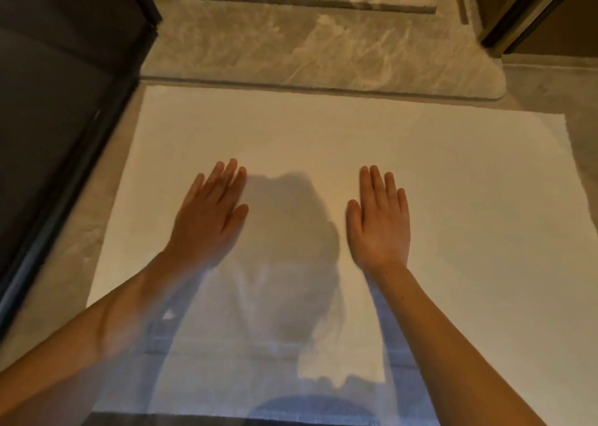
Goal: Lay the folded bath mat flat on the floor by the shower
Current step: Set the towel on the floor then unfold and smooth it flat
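Note:
The white bath mat (323, 134) lies spread out and unfolded on the grey marble floor, its far edge against the raised shower threshold (323, 90). My left hand (210, 215) rests palm down on the mat left of centre, slightly blurred, fingers together and extended. My right hand (380, 220) lies flat on the mat right of centre, fingers straight. Neither hand holds anything. A dark shadow falls on the mat between my forearms.
A dark glass panel with a black frame (64, 134) runs along the mat's left side. Beyond the threshold lies the marble shower floor (291, 43) with a long drain slot. A dark door frame (524, 14) stands at the upper right. Bare floor (569, 101) lies right of the mat.

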`<action>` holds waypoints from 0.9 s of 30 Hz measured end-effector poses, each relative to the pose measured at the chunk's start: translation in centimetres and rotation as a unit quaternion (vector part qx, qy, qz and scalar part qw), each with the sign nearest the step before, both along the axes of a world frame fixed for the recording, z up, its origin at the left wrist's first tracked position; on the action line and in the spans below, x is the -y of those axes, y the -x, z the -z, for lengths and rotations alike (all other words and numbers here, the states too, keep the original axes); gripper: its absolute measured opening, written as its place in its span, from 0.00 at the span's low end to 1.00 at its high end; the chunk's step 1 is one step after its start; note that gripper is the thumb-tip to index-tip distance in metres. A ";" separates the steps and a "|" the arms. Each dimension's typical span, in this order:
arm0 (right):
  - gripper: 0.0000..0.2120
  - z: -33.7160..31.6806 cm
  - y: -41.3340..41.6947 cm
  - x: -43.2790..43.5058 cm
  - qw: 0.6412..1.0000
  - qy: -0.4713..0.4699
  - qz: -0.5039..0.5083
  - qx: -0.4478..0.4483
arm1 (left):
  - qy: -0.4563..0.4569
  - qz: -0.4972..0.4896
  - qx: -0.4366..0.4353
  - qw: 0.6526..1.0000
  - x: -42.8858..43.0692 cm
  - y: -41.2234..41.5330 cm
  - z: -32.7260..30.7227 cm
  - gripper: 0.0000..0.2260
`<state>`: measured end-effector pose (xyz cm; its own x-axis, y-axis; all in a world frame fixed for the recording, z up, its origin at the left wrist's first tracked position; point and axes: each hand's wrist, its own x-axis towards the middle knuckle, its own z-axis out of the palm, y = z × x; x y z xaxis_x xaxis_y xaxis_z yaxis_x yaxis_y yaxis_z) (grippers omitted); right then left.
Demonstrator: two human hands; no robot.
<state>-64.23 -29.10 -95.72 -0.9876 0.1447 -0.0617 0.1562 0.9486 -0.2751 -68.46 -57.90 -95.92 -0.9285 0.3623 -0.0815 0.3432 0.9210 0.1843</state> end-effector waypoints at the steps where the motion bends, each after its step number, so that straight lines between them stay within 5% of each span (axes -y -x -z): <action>1: 0.28 0.0 0.0 0.0 1.000 -0.001 0.001 -0.002 | 0.009 -0.052 0.011 0.999 2.7 0.2 -0.2 0.28; 5: 0.28 0.1 -0.1 0.0 1.000 -0.006 -0.001 -0.006 | 0.016 -0.143 0.014 0.989 5.0 0.2 -1.5 0.29; 12: 0.28 0.3 0.0 -0.1 1.000 -0.018 0.001 -0.005 | -0.046 0.154 0.006 0.987 -7.5 -8.5 -0.6 0.27; 22: 0.29 -0.1 0.0 0.0 1.000 -0.013 -0.001 0.000 | 0.013 -0.060 0.014 0.998 4.9 -9.5 -0.3 0.27; 27: 0.29 -1.7 -2.7 4.6 1.000 -0.009 0.015 -0.017 | 0.024 0.051 0.009 0.998 0.5 -9.8 -0.6 0.27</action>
<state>-61.52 -33.74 -94.07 -0.9842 0.1754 -0.0246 0.1756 0.9484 -0.2641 -58.65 -58.43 -95.28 -0.8848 0.4509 -0.1177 0.4334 0.8890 0.1477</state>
